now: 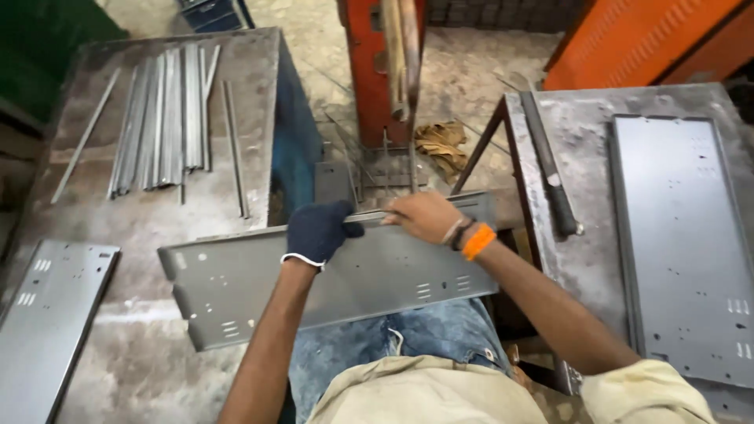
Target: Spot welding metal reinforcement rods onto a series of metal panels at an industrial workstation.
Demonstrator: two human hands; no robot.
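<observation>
a: setting first. workshop, dusty concrete floor (471,71), two worn metal tables. left table (141,228) on the person's left, right table (581,141) on the right, gap between them where the person sits.

b: what's in the gap?

a: a red machine post (369,71) standing on the floor straight ahead, a crumpled tan rag (444,141) at its foot. orange cabinet (628,39) top right.

b: hands?

a: left hand (318,232) wears a dark glove, fingers curled shut over the top edge of a long grey sheet-metal panel (338,279). right hand (424,216) is bare, orange band at the wrist, fingers pinched together on a thin metal strip (377,213) that lies along that same top edge. the two hands are just beside each other.

b: where's the panel sit?

a: across the person's lap, over blue jeans. its left end rests on the corner of the left table, right end reaches toward the right table. tilted a bit, it has punched holes and small slots.

b: rest of the tables?

a: left table: bundle of thin metal strips (165,118) at the far end, another punched panel (47,322) at the near left edge. right table: large flat panel (683,235) and a dark-handled hammer (550,173) lying beside it, well apart from the hands.
</observation>
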